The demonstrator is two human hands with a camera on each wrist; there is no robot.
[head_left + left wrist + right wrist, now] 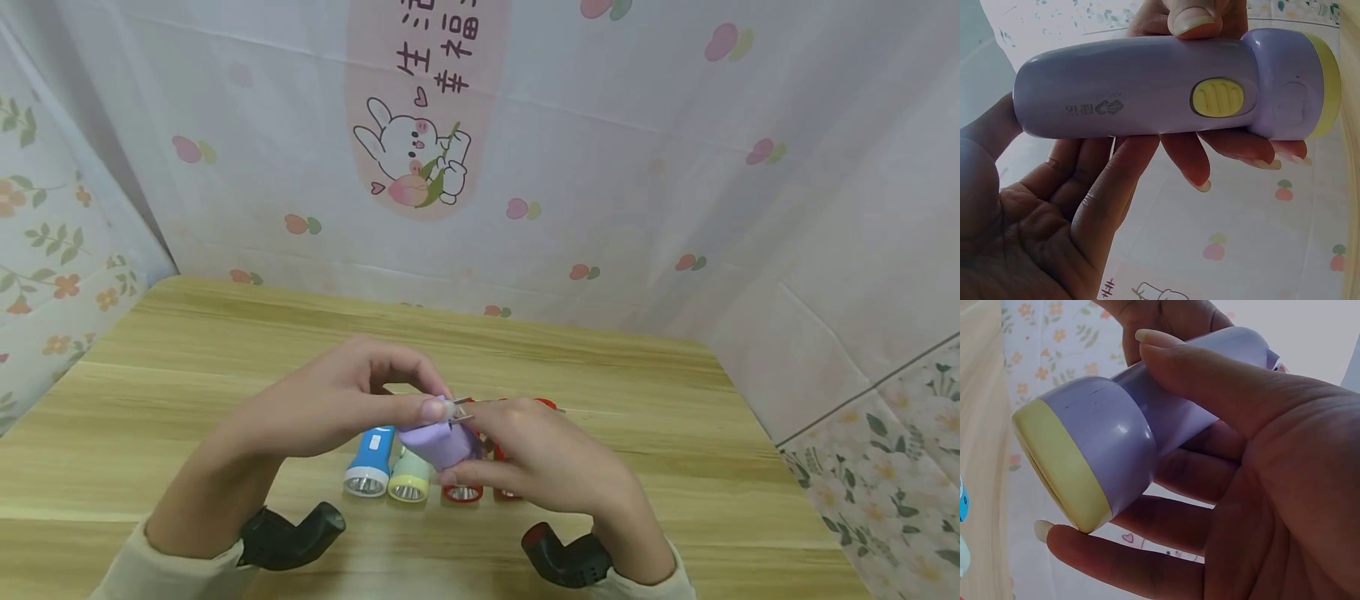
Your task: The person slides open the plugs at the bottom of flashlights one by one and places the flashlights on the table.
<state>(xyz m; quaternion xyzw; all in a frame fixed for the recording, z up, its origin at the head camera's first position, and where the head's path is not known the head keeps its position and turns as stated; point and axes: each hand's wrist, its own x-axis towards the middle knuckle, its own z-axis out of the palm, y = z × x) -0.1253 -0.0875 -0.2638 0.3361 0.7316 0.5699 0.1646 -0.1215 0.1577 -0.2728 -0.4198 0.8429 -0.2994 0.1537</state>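
Both hands hold a purple flashlight (437,446) above the table. It has a yellow lens ring (1063,465) and a ribbed yellow switch (1217,97). Two metal plug prongs (462,419) stick out at its tail end. My left hand (330,404) has its thumb at that tail beside the prongs, with fingers along the body. Thumb and fingers of my right hand (551,454) grip the body near the wide head. In the left wrist view, the right thumb lies over the top side and the fingertips show underneath.
On the wooden table (240,350) below lies a row of flashlights: a blue one (371,457), a pale green one with a yellow ring (409,483), and red ones (462,494) partly hidden by my right hand. A printed cloth (600,167) hangs behind the table.
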